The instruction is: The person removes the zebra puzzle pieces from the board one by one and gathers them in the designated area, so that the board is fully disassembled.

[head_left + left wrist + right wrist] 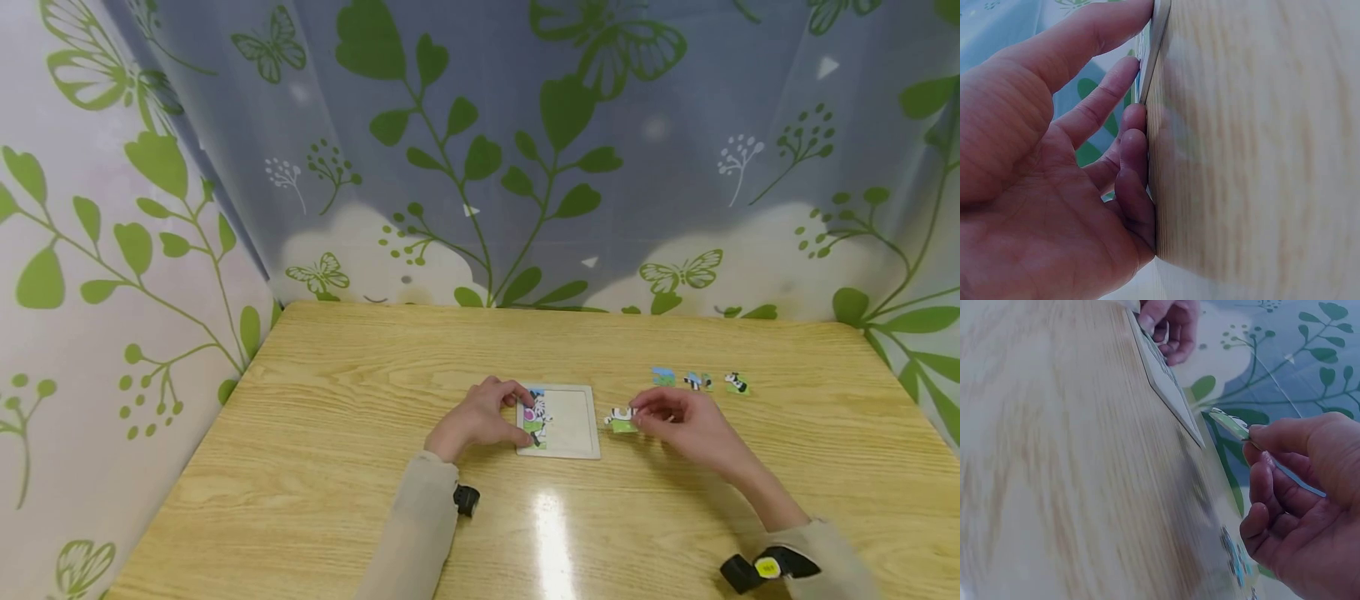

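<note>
A square puzzle board with a pale raised border lies on the table, its left strip filled with puzzle pieces showing a zebra. At that left side my left hand spreads thumb and index finger, their tips touching the board and pieces. In the left wrist view the other fingers rest bent against the tabletop. To the right of the board, my right hand pinches a puzzle piece with black-and-white stripes and green. The right wrist view shows this piece tilted, clear of the board.
Three loose pieces, one mostly blue, one with blue and dark parts and one with a black-and-white animal, lie beyond my right hand. The wooden table meets a leaf-patterned curtain at its back.
</note>
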Tool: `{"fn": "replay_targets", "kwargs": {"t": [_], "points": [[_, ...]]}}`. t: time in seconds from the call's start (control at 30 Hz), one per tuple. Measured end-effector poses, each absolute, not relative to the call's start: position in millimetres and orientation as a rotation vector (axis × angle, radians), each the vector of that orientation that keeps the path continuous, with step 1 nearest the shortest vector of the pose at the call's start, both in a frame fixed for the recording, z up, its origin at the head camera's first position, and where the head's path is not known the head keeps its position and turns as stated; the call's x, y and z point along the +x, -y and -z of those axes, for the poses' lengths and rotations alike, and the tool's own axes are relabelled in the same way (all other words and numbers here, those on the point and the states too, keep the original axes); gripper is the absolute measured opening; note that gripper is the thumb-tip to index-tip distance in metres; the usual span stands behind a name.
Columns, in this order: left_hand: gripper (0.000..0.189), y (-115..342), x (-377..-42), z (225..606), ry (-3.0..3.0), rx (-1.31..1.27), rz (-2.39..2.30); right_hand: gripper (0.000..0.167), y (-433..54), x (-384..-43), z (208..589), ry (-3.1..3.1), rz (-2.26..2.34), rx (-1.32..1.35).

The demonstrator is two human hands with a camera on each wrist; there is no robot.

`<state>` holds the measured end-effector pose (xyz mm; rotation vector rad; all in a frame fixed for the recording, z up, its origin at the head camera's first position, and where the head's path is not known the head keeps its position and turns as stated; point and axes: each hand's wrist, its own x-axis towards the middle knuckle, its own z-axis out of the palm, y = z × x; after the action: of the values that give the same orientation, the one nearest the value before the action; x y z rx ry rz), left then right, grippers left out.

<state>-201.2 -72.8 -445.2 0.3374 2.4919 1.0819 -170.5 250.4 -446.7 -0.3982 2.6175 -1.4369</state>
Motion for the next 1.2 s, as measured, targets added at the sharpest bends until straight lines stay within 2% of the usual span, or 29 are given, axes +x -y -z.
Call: {"fn": "replay_targets", "kwargs": {"t": [0.6, 1.2], "points": [[0.042, 73.3, -201.9, 444.4, -2.494, 0.363, -1.056, 0.028, -327.2, -157.4, 440.7, -2.846, 1.351, -0.169], [0.042, 75.6, -203.0, 445.9, -2.507, 0.418, -1.013, 0.037, -363.0, -160.9, 450.0, -2.92, 1.235, -0.033]]}}
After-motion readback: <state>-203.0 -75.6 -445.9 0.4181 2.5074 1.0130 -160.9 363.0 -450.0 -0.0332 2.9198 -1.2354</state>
